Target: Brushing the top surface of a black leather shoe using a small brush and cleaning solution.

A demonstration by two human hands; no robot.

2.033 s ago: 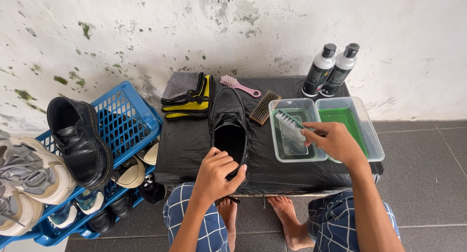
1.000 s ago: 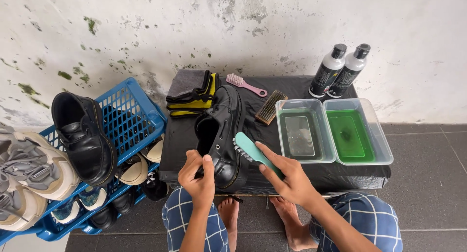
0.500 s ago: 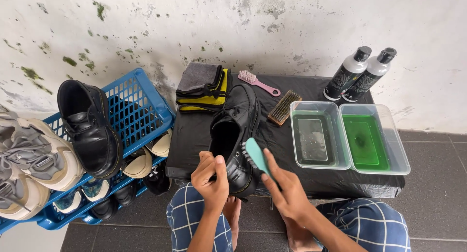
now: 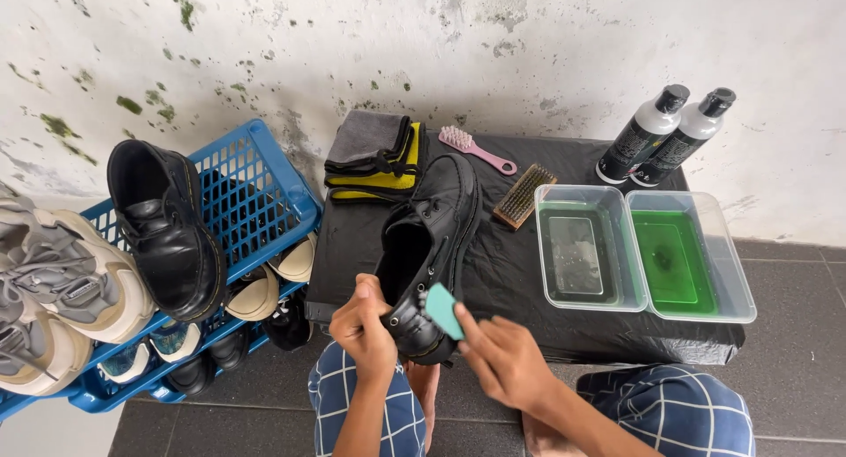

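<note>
The brush (image 4: 441, 310) shows only its teal back; its bristles are hidden against the black shoe (image 4: 432, 250) on the table (image 4: 529, 272). The right hand (image 4: 502, 360) closes around the brush, and the left hand (image 4: 366, 325) grips the shoe's heel. Two tubs (image 4: 648, 307) sit at three o'clock, a blue crate (image 4: 256, 197) at nine.

A black leather shoe (image 4: 432, 245) lay lengthwise on the black-covered surface (image 4: 511, 272), toe toward the wall and heel at the near edge, its opening facing up. A teal brush (image 4: 442, 310) was pressed against the heel's right side.
</note>
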